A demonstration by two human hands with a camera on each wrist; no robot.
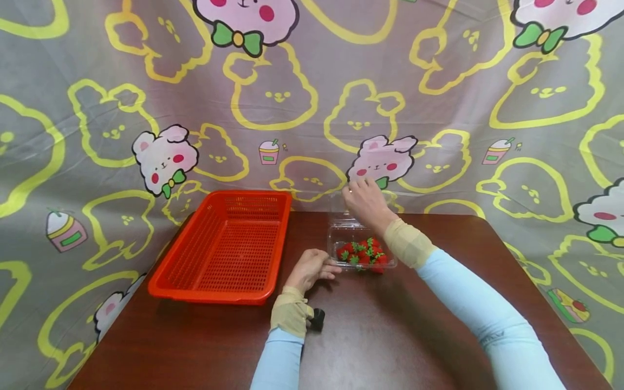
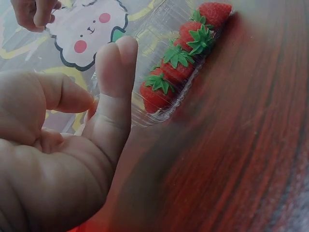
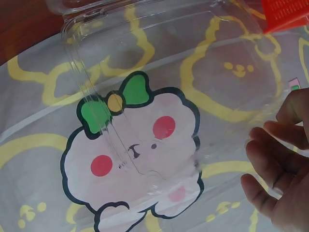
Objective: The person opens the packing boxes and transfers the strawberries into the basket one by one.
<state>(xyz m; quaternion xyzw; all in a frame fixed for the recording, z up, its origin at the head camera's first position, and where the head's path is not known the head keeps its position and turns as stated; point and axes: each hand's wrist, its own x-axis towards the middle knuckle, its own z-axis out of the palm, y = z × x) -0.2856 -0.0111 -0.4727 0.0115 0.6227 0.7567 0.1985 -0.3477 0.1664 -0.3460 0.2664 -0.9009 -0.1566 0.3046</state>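
A clear plastic clamshell box [image 1: 333, 241] stands on the table, its hinged lid [image 3: 159, 48] raised at the back. Several red strawberries [image 1: 363, 253] with green leaves lie inside; a row of these strawberries [image 2: 176, 63] shows through the box wall in the left wrist view. My left hand [image 1: 312, 268] is at the box's near left corner, thumb and fingers around it, one finger stretched along the front. My right hand [image 1: 366, 203] is up at the lid's upper edge, fingers bent and seemingly pinching it; the transparent plastic makes the contact hard to see.
A red plastic basket [image 1: 278, 260] with slotted walls stands to the left of the box on the dark brown table [image 1: 370, 336]. Behind the table hangs a grey patterned cloth [image 1: 312, 81]. A small black piece [image 1: 317, 319] sits by my left wrist band.
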